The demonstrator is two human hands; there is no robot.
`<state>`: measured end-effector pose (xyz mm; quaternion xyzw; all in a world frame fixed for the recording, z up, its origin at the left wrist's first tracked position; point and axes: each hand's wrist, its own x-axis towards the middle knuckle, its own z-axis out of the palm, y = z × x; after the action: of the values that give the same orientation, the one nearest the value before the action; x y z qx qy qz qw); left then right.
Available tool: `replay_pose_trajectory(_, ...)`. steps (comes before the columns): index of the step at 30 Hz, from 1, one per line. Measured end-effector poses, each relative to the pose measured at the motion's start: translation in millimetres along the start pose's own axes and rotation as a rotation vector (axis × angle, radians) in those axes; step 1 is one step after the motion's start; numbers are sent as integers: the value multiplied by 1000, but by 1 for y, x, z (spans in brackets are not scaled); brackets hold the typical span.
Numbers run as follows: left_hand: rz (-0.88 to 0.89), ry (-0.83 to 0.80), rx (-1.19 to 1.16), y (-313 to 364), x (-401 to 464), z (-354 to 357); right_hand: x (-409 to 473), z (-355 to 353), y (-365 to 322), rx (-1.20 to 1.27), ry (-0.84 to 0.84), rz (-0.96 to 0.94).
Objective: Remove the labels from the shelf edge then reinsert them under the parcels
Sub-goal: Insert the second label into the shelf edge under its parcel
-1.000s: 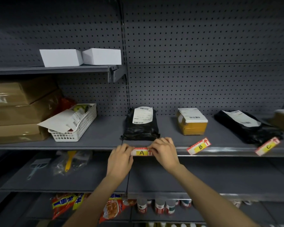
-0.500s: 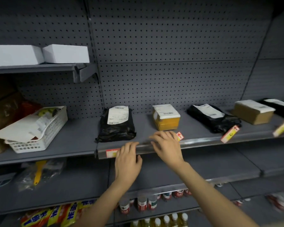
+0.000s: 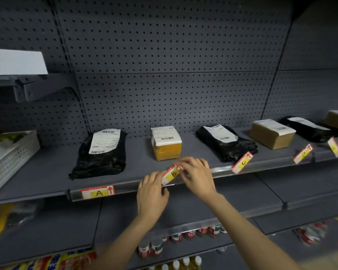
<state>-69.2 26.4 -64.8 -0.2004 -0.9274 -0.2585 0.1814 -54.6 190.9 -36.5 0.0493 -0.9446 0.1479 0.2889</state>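
Two bare hands meet at the shelf edge [image 3: 219, 170] over label B [image 3: 171, 174], which sits tilted at the rail, just in front of the yellow box [image 3: 166, 146]. The left hand [image 3: 151, 193] touches the label's left end with loosely curled fingers; the right hand [image 3: 198, 177] covers its right end, fingers bent down over it. Motion blur hides whether either hand actually pinches the label. Label A [image 3: 98, 192] lies flat in the rail to the left, below a black bag [image 3: 101, 154] with a white slip. To the right, label C [image 3: 242, 162] stands askew at the edge, near a second black bag [image 3: 226, 143]; two more tilted labels follow farther right, in front of a brown box [image 3: 272, 133] and a third black bag. At far left a white basket [image 3: 14, 154] holds papers and a packet, its contents blurred. Bottles and snack packs fill the lower shelves.
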Motion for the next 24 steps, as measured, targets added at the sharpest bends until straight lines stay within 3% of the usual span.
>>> replay_pose_trajectory(10,-127,99,24,19,-2,14,9,-4,33,58,-15,-169)
replay_pose_trajectory(15,-88,127,142,25,-6,20,0,0,49,116,-36,-208)
replay_pose_trajectory(20,-72,102,219,25,-4,16,2,2,49,146,-17,-177)
replay_pose_trajectory(24,-26,84,226,25,-2,13,-1,7,47,187,21,-49)
